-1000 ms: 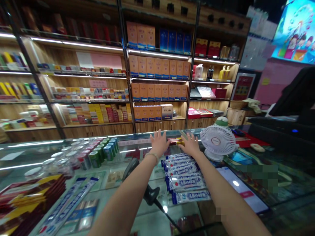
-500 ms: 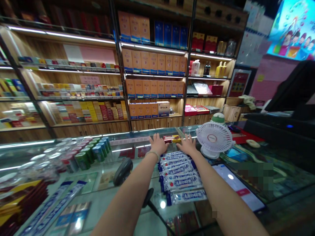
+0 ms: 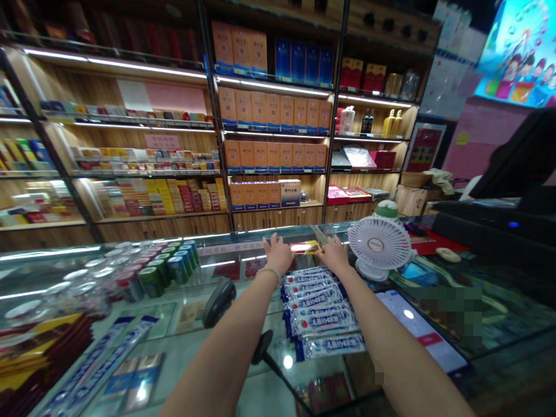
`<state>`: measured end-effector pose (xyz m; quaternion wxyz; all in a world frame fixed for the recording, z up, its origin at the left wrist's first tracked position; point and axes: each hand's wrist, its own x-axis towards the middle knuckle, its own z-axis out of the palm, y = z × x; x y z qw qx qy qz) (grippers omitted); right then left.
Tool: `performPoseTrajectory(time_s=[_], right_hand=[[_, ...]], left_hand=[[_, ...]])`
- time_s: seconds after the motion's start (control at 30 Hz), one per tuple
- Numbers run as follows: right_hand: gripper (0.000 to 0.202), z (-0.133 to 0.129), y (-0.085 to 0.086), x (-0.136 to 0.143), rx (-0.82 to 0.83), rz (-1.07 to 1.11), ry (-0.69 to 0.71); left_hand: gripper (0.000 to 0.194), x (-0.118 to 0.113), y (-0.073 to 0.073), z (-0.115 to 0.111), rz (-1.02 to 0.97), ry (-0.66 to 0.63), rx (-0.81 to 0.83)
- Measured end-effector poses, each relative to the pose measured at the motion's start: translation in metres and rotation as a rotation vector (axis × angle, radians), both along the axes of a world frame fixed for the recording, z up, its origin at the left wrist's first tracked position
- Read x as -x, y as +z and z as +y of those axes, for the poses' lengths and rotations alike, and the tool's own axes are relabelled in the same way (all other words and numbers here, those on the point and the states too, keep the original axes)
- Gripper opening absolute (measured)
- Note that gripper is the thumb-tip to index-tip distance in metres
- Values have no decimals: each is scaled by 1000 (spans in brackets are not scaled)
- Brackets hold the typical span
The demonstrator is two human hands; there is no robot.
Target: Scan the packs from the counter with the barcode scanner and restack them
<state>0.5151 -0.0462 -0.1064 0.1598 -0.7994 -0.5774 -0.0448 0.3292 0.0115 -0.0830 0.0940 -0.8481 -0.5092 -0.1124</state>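
A row of overlapping white and blue snack sticks [image 3: 319, 307] with strawberry pictures lies on the glass counter between my forearms. Beyond the row, a small red and yellow packet [image 3: 305, 248] shines with glare. My left hand [image 3: 278, 255] is at the packet's left end, fingers spread and upright, with the thumb side close to it. At the packet's yellow right end, my right hand [image 3: 334, 255] has its fingers curled in and appears to grip it; the fingertips are partly hidden.
A white fan [image 3: 379, 246] stands right of my right hand, with a phone [image 3: 421, 330] nearer. A black scanner [image 3: 219, 302] and a black stalked device [image 3: 263, 346] flank my left forearm. Drink cans [image 3: 152, 281] and two long sticks [image 3: 99, 365] are left.
My right hand's fingers have drawn in from spread to curled at the packet's right end. The packet now catches more glare. My left hand stays spread in about the same place.
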Motion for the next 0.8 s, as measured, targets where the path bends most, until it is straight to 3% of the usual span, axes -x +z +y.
performPoseTrajectory(time_s=[0.17, 0.37, 0.6, 0.8], right_hand=[[32, 0, 4, 1, -41, 50, -11], [28, 0, 13, 9, -129, 145, 14], [28, 0, 36, 35, -294, 255, 91], [26, -8, 64, 72, -419, 332, 215]], left_hand=[[34, 4, 9, -5, -18, 10, -22], [33, 20, 32, -7, -45, 35, -57], [36, 62, 67, -17, -102, 81, -126], [34, 111, 97, -41, -208, 120, -231]])
